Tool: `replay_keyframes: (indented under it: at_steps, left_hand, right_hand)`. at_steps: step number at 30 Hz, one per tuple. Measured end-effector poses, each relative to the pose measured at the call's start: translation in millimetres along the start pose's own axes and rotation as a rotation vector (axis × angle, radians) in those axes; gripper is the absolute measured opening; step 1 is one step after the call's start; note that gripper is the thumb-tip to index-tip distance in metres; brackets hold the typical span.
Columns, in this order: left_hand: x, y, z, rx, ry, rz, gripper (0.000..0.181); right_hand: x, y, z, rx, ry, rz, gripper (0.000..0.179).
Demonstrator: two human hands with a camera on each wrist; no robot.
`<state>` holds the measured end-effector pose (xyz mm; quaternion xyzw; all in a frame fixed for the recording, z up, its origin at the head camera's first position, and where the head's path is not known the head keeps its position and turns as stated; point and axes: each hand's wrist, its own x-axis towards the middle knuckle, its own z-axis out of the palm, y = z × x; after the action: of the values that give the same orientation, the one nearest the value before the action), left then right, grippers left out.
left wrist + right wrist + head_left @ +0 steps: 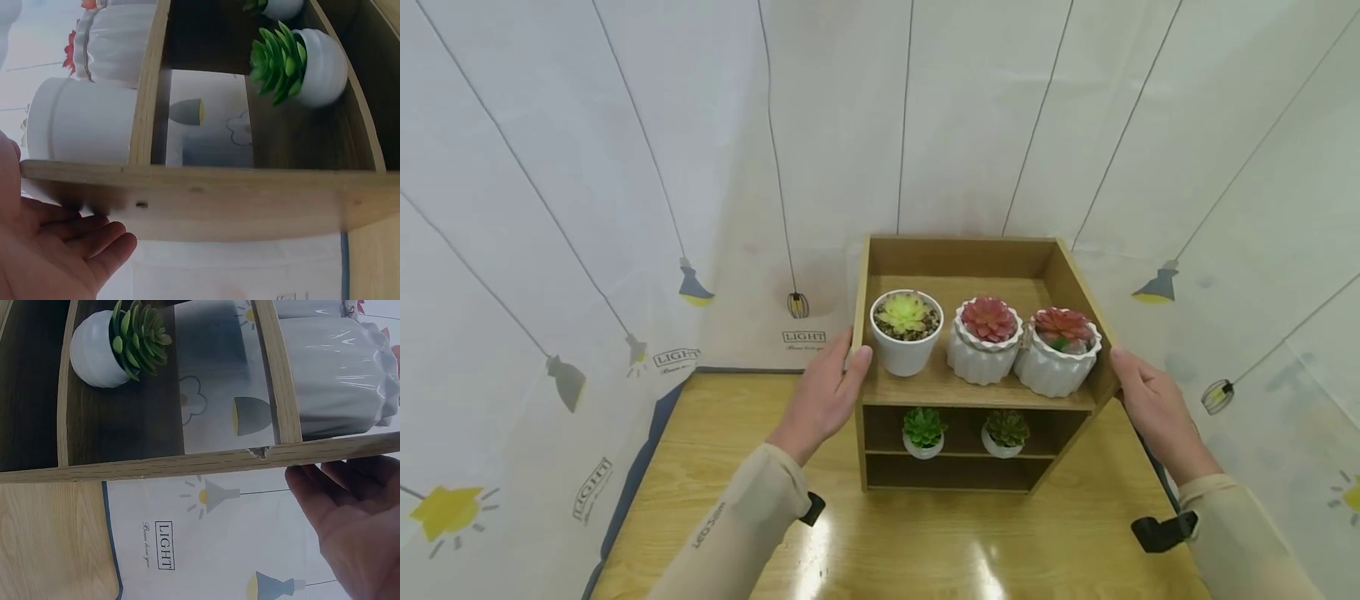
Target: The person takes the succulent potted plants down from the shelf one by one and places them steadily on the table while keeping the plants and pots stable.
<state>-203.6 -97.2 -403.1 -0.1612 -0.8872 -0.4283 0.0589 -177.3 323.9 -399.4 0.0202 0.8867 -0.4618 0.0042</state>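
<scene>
The wooden shelf unit (pixel 977 402) occupies the table (pixel 737 417) between its left and right edges, nearer the right. The left hand (pixel 823 392) grips the unit's left side panel (pixel 250 200); the right hand (pixel 1157 408) grips the right side panel (pixel 187 464). Top tier (pixel 955 287): one yellow-green succulent (pixel 905 317), left end; two red succulents (pixel 988 319), right end. Tier below (pixel 964 429): two green succulents (pixel 922 427).

Honestly looks like a little draped-off tabletop nook, home or studio I can't tell: wrinkly lamp-print sheeting (pixel 835 167) hangs behind the wooden shelf (pixel 977 402) and on both sides of it, with a wood-grain table (pixel 737 417) underneath it.
</scene>
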Motion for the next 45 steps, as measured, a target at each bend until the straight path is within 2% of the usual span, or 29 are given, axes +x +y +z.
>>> replay_keyframes:
  at_steps: [5,8,13,18,23,30,37,45]
  left_hand:
    - [2.2,1.9,0.7,-0.064,0.045,-0.044,0.062]
    - [1.9,2.3,1.3,-0.067,0.068,-0.056,0.06]
    - [1.1,4.1,1.7,-0.055,0.051,-0.042,0.058]
    - [1.0,5.8,-0.4,-0.061,0.04,-0.047,0.058]
    - [1.4,4.6,-0.9,-0.047,0.038,-0.033,0.058]
    - [1.8,5.2,0.1,-0.048,0.026,-0.036,0.058]
    - [3.4,4.6,-2.0,-0.031,0.015,-0.027,0.059]
    - [2.3,5.4,-2.7,-0.041,-0.004,-0.05,0.06]
  right_hand:
    - [2.6,-2.7,4.9,0.027,0.041,-0.024,0.077]
    - [3.5,-2.0,7.8,0.037,0.079,-0.041,0.075]
    - [1.2,0.0,10.0,0.038,0.14,-0.019,0.072]
    - [-0.4,-0.5,8.9,0.047,0.15,-0.002,0.071]
    - [-0.2,-2.0,8.9,0.077,0.148,0.006,0.071]
    - [0.6,-0.5,7.0,0.138,0.088,-0.002,0.074]
    - [0.5,-2.3,6.5,0.12,0.077,0.008,0.075]
    - [0.5,-1.9,8.1,0.131,0.066,0.012,0.076]
